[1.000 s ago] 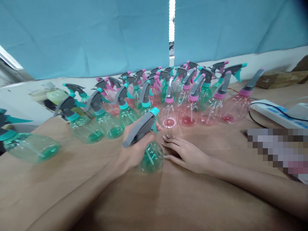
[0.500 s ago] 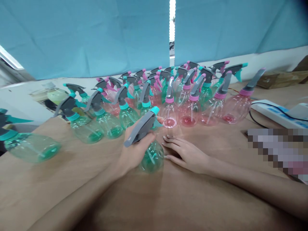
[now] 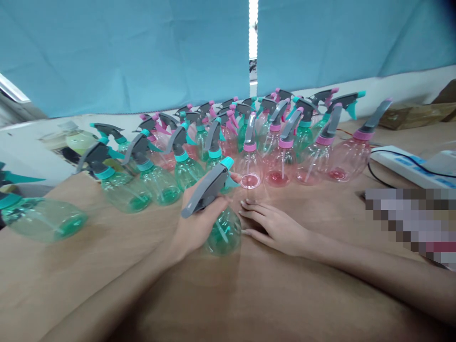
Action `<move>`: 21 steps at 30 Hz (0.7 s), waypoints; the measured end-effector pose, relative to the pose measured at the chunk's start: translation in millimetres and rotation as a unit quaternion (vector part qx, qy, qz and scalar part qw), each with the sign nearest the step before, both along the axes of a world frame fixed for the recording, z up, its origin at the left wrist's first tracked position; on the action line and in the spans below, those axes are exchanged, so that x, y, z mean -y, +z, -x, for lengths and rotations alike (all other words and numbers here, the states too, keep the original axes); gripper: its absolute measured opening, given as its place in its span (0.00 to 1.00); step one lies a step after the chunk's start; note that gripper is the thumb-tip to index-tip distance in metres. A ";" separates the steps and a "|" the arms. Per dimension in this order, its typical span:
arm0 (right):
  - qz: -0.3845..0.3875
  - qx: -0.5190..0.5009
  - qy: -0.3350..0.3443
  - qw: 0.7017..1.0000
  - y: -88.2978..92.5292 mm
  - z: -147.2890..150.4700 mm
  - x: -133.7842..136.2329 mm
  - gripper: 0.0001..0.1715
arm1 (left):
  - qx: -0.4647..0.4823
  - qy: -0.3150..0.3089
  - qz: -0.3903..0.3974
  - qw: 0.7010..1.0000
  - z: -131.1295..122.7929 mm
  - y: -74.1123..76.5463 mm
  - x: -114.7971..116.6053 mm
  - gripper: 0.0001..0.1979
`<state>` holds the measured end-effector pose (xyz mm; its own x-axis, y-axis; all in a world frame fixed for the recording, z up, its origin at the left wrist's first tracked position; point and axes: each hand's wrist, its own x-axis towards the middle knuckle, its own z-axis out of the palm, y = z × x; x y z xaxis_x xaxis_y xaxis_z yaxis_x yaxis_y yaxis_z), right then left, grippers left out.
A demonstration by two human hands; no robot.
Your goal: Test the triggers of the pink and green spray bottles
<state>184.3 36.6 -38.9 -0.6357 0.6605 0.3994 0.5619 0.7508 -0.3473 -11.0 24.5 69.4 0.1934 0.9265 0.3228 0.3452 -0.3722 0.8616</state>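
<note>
my left hand (image 3: pixel 199 223) is wrapped round the neck of a green spray bottle (image 3: pixel 224 237), which stands on the wooden table (image 3: pixel 270 294) right in front of me, its grey head slanting up and its teal nozzle (image 3: pixel 227 164) pointing away from me; compared with a second ago, the teal trigger (image 3: pixel 233 184) has swung outward from the head and my index finger has straightened along with it, while the bottle has stayed put; i take that to mean the squeeze has been let go and the lever is at rest, with the grip on the neck unchanged; my right hand (image 3: pixel 278 228) lies palm down just beside the bottle, fingers loosely spread, holding nothing that i can see, and i cannot tell whether its thumb touches the base; behind my hands stand rows of pink spray bottles (image 3: pixel 281 166) and other green spray bottles (image 3: pixel 162 187); over to the right lies a white power strip (image 3: pixel 395 159).
</note>
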 end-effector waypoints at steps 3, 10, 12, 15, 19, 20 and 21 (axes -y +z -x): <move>0.004 -0.012 0.003 1.000 -0.5 -0.1 -0.1 0.27 | -0.009 0.002 -0.001 1.000 -1.0 2.6 0.1 0.12; 0.008 -0.016 0.000 1.000 -0.4 0.4 0.2 0.27 | 0.009 -0.004 0.008 1.000 -0.3 0.9 0.5 0.10; 0.010 -0.019 0.000 1.000 -0.4 0.6 0.4 0.27 | 0.010 -0.006 0.006 1.000 0.5 0.1 0.8 0.10; 0.011 -0.019 0.001 1.000 -0.7 0.5 0.4 0.27 | 0.011 -0.010 0.001 1.000 1.4 -0.5 0.5 0.10; 0.010 -0.010 0.001 1.000 -0.6 0.1 0.1 0.27 | 0.015 -0.005 -0.002 1.000 0.8 0.0 -0.1 0.06; 0.010 -0.008 0.001 1.000 -0.6 0.1 0.2 0.28 | 0.015 -0.005 -0.002 1.000 0.4 0.4 0.0 0.05; 0.011 -0.008 0.001 1.000 -0.7 0.1 0.2 0.28 | 0.016 -0.004 -0.003 1.000 -0.1 0.9 0.3 0.05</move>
<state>184.2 36.4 -39.6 -0.6307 0.6679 0.3951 0.5542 0.7441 -0.3731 -10.9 24.2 70.3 0.1900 0.9230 0.3347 0.3140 -0.3801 0.8700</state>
